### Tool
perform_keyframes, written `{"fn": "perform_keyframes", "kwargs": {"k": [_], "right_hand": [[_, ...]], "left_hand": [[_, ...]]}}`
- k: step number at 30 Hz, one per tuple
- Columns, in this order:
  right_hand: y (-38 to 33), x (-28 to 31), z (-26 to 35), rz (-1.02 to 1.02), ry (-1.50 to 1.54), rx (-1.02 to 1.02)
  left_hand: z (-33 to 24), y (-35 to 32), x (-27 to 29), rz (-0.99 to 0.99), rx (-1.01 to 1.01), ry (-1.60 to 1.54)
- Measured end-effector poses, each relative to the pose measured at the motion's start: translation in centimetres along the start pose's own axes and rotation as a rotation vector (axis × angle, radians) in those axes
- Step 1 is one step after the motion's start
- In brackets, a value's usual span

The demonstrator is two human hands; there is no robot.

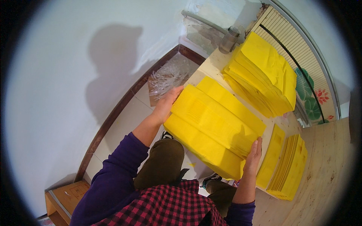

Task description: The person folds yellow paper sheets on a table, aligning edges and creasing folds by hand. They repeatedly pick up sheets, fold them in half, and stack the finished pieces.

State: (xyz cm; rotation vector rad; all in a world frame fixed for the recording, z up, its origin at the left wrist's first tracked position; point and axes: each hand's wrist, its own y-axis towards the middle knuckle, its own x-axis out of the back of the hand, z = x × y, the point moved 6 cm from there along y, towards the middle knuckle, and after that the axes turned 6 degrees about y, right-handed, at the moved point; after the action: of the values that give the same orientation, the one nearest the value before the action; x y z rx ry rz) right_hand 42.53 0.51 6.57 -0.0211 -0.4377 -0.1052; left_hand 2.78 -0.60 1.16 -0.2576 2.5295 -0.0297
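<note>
A stack of folded yellow sheets (211, 116) lies in front of me across the near edge of the wooden table. My left hand (168, 102) grips its far left end. At the opposite end, my right hand (253, 155) presses along the side with its fingers pointing away from me. A wide yellow flap (205, 150) hangs from the near side of the stack toward my knees. Beyond it, another flat yellow sheet (230, 100) rests on the table. Whether the sheets are paper or thin cloth, I cannot tell.
A tall yellow pile (260, 75) stands at the back, beside a clear jar (229, 39). More folded yellow bundles (288, 165) sit to the right on the table (324, 165). Clear plastic strands (167, 79) lie by the wall, and a cardboard box (69, 196) is at lower left.
</note>
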Motion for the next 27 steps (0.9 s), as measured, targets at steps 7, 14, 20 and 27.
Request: {"fn": "perform_keyframes", "kwargs": {"k": [7, 14, 20, 27], "right_hand": [[-0.2, -0.2, -0.3, -0.031, -0.052, -0.013], [0.0, -0.2, -0.8, -0.022, -0.147, 0.068], [0.2, -0.4, -1.6, -0.023, -0.210, 0.110], [-0.3, -0.6, -1.4, -0.024, -0.247, 0.136]], "left_hand": [[-0.8, 0.4, 0.4, -0.224, 0.056, 0.251], [-2.9, 4.2, 0.2, -0.256, -0.084, 0.647], [-1.4, 5.6, -0.3, -0.166, -0.138, 1.099], [-0.6, 5.4, 0.5, -0.230, 0.040, 0.998]]}}
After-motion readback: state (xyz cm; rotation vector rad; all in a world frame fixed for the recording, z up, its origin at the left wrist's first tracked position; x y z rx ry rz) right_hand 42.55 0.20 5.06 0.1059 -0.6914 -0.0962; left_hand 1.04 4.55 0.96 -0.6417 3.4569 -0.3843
